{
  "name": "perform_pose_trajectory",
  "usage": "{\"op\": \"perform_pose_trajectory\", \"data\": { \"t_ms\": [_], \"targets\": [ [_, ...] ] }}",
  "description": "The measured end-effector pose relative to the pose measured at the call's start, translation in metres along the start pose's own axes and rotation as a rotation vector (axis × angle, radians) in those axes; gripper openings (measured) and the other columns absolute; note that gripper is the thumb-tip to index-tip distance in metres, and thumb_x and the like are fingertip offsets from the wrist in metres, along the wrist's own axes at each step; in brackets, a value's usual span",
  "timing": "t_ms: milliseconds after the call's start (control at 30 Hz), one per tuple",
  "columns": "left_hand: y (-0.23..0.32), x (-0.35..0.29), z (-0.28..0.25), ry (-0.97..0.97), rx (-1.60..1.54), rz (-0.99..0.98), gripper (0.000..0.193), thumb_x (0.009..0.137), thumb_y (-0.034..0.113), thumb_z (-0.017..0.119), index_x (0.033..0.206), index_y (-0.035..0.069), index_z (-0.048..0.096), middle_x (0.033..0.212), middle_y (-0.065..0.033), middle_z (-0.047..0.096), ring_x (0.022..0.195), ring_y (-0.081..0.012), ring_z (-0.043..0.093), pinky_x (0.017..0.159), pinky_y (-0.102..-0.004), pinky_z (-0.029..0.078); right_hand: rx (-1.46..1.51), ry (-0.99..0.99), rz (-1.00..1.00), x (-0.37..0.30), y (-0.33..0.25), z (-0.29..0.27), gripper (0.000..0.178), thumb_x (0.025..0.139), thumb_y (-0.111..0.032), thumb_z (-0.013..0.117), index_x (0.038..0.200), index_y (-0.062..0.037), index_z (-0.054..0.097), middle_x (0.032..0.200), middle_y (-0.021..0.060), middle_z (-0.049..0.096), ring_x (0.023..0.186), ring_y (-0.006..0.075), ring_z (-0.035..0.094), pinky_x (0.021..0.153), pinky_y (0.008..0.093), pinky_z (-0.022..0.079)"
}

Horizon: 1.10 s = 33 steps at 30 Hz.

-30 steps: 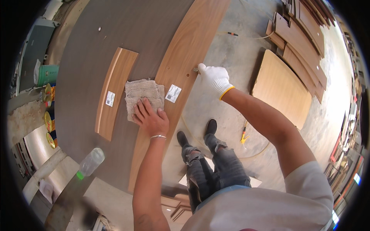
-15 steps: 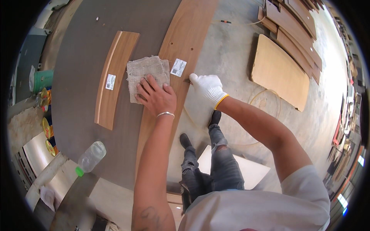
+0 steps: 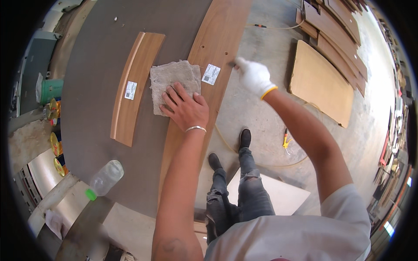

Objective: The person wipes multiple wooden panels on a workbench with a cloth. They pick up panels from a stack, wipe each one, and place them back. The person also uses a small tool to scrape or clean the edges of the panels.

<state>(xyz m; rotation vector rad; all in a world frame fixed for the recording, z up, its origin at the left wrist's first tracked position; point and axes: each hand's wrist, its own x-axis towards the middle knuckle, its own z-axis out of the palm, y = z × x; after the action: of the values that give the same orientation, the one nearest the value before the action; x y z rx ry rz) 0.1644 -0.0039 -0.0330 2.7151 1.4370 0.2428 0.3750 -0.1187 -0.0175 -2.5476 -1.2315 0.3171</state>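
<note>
My bare left hand [image 3: 187,106], a bangle at its wrist, lies flat with fingers spread. Its fingers rest on a folded grey-beige rag [image 3: 176,87], the heel of the hand over a long wood-grain board [image 3: 217,32]. That board runs along the table's right edge and bears a white label [image 3: 211,74] and two small holes. Off the board's right edge is my right hand [image 3: 254,76] in a white knit glove, blurred by motion. It is closed; a small dark tip shows at the thumb, too blurred to name. Left of the rag lies a shorter labelled wood strip [image 3: 138,89].
A clear bottle with a green cap [image 3: 106,177] lies at the grey table's [image 3: 93,126] near left corner. On the floor to the right are a tan panel [image 3: 323,82], stacked brown boards [image 3: 335,35], a hose and a yellow air blow gun [image 3: 286,141]. Tins [image 3: 55,143] line the left.
My right hand has risen away from the board's edge, up and to the right. The left hand stays on the rag. The whole view has shifted slightly, and the blow gun now shows.
</note>
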Motion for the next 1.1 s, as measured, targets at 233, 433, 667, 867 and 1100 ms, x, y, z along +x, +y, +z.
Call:
{"op": "perform_pose_trajectory", "data": {
  "t_ms": [233,433,667,867,1100],
  "targets": [
    [-0.003,-0.001,-0.003,-0.039,0.004,-0.016,0.071,0.092,0.031,0.062,0.153,0.003,0.039,0.157,-0.0209,0.043,0.148,-0.0434,0.034,0.12,-0.0669,0.022,-0.043,-0.108,0.144,0.105,0.055,-0.041,0.029,0.104,-0.029,0.052,0.126,-0.0165,0.066,0.11,0.0149,0.075,0.103,0.0397,0.07,0.086,0.05,0.055],
    [-0.003,-0.003,0.0,-0.025,0.01,0.0,0.073,0.091,0.029,0.062,0.155,0.004,0.037,0.158,-0.0218,0.042,0.148,-0.0447,0.034,0.119,-0.0675,0.022,-0.082,-0.136,0.112,0.139,0.073,-0.053,0.024,0.103,-0.025,0.052,0.117,-0.0108,0.065,0.109,0.0168,0.074,0.103,0.0401,0.069,0.086,0.0504,0.054],
    [-0.006,0.0,0.003,0.029,0.017,0.021,0.072,0.09,0.028,0.061,0.154,0.003,0.038,0.156,-0.0216,0.044,0.146,-0.0451,0.036,0.118,-0.0657,0.024,-0.124,-0.223,-0.123,0.076,0.031,-0.034,0.015,0.097,-0.02,0.057,0.104,-0.0075,0.06,0.086,0.018,0.075,0.082,0.0384,0.074,0.071,0.0512,0.056],
    [-0.005,0.0,0.003,0.036,0.016,0.017,0.073,0.09,0.027,0.061,0.155,0.004,0.038,0.156,-0.0216,0.044,0.145,-0.0443,0.037,0.118,-0.0654,0.024,-0.138,-0.232,-0.158,0.063,0.018,-0.034,0.014,0.101,-0.022,0.054,0.104,-0.0087,0.058,0.083,0.0176,0.074,0.075,0.0389,0.072,0.064,0.0509,0.054],
    [-0.001,0.001,0.003,0.019,0.024,0.006,0.072,0.091,0.029,0.06,0.155,0.004,0.038,0.155,-0.0201,0.045,0.146,-0.0436,0.037,0.117,-0.066,0.026,-0.133,-0.235,-0.171,0.067,0.033,-0.031,0.012,0.1,-0.02,0.056,0.104,-0.0092,0.058,0.081,0.0155,0.073,0.073,0.0379,0.072,0.061,0.0507,0.053]
  ]
}}
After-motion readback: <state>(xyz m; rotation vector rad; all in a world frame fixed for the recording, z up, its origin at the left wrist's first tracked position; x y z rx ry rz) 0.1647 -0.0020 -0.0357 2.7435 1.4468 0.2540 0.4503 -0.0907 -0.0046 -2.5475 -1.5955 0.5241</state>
